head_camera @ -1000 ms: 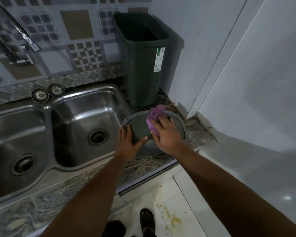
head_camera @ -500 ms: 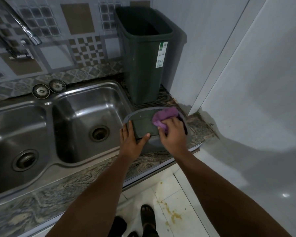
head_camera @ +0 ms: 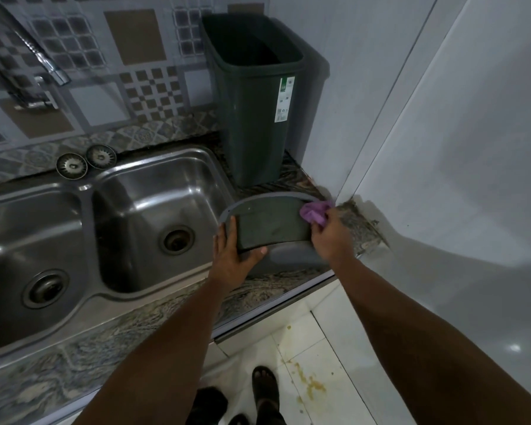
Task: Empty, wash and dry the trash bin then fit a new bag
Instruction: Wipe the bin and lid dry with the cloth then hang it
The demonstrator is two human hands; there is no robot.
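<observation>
A dark green trash bin (head_camera: 252, 118) stands upright and open on the counter in the back corner, a white label on its right side. In front of it the bin's grey lid (head_camera: 273, 228) lies on the counter beside the sink. My left hand (head_camera: 232, 256) holds the lid's left edge, thumb across its near side. My right hand (head_camera: 330, 237) grips a purple cloth (head_camera: 314, 211) and presses it on the lid's far right edge.
A steel double sink (head_camera: 154, 216) fills the left, with two strainers (head_camera: 86, 161) on its back ledge and a tap (head_camera: 40, 62) above. White walls close the right. My feet stand on the stained floor tiles (head_camera: 307, 381) below the counter edge.
My right hand has slid the purple cloth from the middle of the lid out to its right edge. My left hand has stayed on the lid's left side.
</observation>
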